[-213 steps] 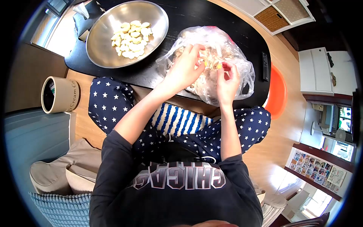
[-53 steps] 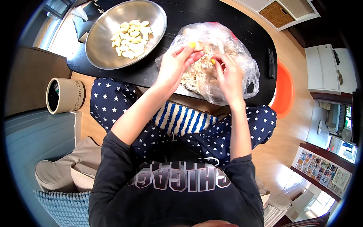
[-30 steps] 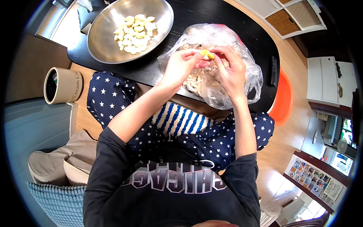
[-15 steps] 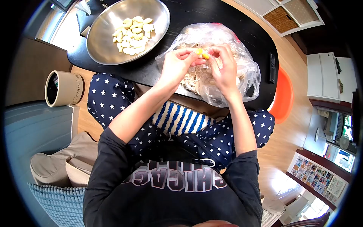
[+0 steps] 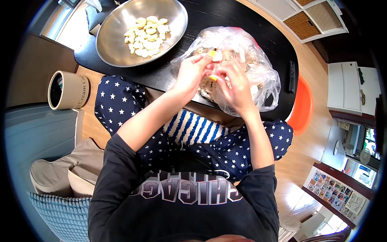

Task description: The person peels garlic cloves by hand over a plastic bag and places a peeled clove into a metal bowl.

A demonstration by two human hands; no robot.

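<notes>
My left hand (image 5: 192,72) is closed in a pinch on a pale garlic clove (image 5: 218,55), with a yellow thumbnail beside it. Just right of it, my right hand (image 5: 236,82) has its fingers pressed together, their tips close to the left fingertips; what they pinch, if anything, is too small to make out. Both hands are over an open clear plastic bag (image 5: 264,78) filled with papery garlic skins (image 5: 205,86). To the left of the bag, a wide steel bowl (image 5: 111,42) holds several peeled garlic cloves (image 5: 147,36).
Bag and bowl stand on a black table (image 5: 209,12). A dark remote control (image 5: 292,76) lies near its right edge. Beyond that edge is an orange seat (image 5: 303,107). A cream bin (image 5: 74,90) stands on the floor at the left, and a striped cloth (image 5: 195,127) lies at my lap.
My right hand has come slightly down and inward, its fingers curling more beneath the clove. The clove now shows pale above my left fingers. The view has shifted a little.
</notes>
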